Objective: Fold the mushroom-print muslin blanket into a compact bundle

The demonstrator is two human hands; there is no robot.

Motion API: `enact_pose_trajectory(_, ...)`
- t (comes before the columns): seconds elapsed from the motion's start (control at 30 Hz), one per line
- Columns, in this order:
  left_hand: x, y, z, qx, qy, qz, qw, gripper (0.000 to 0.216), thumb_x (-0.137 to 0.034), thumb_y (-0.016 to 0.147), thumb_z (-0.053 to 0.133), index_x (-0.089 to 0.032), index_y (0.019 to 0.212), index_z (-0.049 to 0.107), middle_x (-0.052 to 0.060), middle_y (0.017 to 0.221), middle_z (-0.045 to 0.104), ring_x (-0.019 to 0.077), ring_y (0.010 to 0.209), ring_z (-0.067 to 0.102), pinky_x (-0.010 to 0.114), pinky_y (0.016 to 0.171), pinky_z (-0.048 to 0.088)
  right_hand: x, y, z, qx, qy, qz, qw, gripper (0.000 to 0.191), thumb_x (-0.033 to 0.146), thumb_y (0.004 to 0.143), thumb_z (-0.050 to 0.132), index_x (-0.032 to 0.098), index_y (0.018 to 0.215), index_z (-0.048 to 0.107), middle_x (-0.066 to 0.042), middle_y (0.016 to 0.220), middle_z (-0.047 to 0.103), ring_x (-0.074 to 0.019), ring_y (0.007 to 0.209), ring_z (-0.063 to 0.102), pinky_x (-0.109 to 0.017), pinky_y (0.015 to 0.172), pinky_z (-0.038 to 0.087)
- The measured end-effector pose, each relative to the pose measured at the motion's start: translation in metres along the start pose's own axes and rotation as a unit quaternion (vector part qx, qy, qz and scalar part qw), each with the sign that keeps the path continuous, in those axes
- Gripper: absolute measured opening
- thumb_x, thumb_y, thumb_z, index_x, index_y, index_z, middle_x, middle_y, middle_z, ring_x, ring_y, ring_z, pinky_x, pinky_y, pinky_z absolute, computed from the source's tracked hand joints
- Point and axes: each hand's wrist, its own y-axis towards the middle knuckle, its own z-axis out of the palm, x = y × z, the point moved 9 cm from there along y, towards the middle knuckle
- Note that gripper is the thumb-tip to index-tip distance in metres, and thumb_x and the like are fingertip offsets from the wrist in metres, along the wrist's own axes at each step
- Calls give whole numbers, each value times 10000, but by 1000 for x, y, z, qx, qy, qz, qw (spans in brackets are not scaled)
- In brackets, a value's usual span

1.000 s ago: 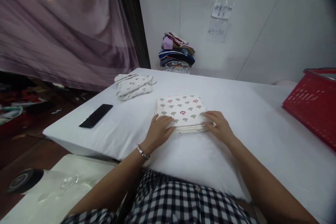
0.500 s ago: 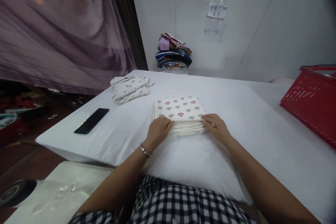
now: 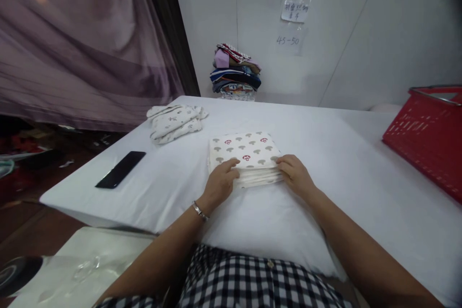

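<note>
A folded white cloth printed with grey and red mushrooms [image 3: 245,149] lies on the white table [image 3: 346,173] in front of me. My left hand [image 3: 219,184] rests on its near left corner, fingers curled over the top and pinching the edge. My right hand [image 3: 296,175] holds the near right corner, fingers closed against the folded layers. A thin bracelet sits on my left wrist.
A second folded white patterned cloth [image 3: 176,121] lies at the far left, a black phone [image 3: 121,175] near the left edge. A stack of coloured clothes [image 3: 234,72] stands against the wall. A red basket [image 3: 429,134] sits at the right. A purple curtain hangs left.
My left fingers have slid further up onto the cloth's top. The view has shifted slightly; the cloth stays in place.
</note>
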Motion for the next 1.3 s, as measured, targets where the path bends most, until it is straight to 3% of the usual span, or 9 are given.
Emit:
enact_pose_trajectory(0.07,-3,0,0,14,30,5,999,327,-38,787,386,-207,922,632,59,1245,539,200,1168,480,381,932,448,1,-1,4,15,-22,-12,1000,266,62,812,404,214,781,620,-80,1030,602,-230,995,498,-389,804,430)
enact_pose_trajectory(0.17,-5,-1,-2,29,50,-2,998,292,-131,828,437,-208,1064,590,79,1272,517,223,1172,474,402,936,439,0,-2,8,33,-49,-8,998,274,58,800,432,217,898,632,-79,1118,581,-240,1065,473,-398,834,413)
enact_pose_trajectory(0.27,-4,-1,-4,38,58,-18,997,201,-229,861,463,-209,1005,602,74,1267,521,231,1147,487,409,923,442,-1,-2,9,43,-66,5,997,283,95,814,447,207,1012,614,-90,1129,574,-247,1072,469,-402,844,404)
enact_pose_trajectory(0.53,-3,1,2,84,80,-9,993,154,-284,863,506,-200,898,630,56,1243,547,251,1160,469,412,900,445,-1,-1,12,99,-79,8,992,215,166,825,491,224,972,638,-72,1166,572,-257,1088,461,-409,845,395)
enact_pose_trajectory(0.8,-14,2,-16,-4,70,31,997,215,-183,906,384,-147,870,592,83,1178,568,213,1142,469,396,967,391,-2,-2,10,80,-100,3,992,202,193,874,458,202,984,626,-87,1130,586,-258,1065,475,-410,826,419)
enact_pose_trajectory(1.03,-7,-7,-6,-1,76,46,996,193,-171,896,411,-152,793,573,82,1109,593,220,1090,497,417,933,405,12,-4,-2,40,-30,-64,997,172,162,862,461,196,975,586,-94,1227,524,-249,1100,466,-442,886,449)
enact_pose_trajectory(1.3,-13,-10,-10,-15,64,70,995,191,-180,901,419,-157,805,582,75,1112,595,205,1103,494,413,972,381,11,-8,-5,42,-19,-47,998,165,143,854,474,209,949,592,-81,1241,513,-242,1127,460,-419,885,473)
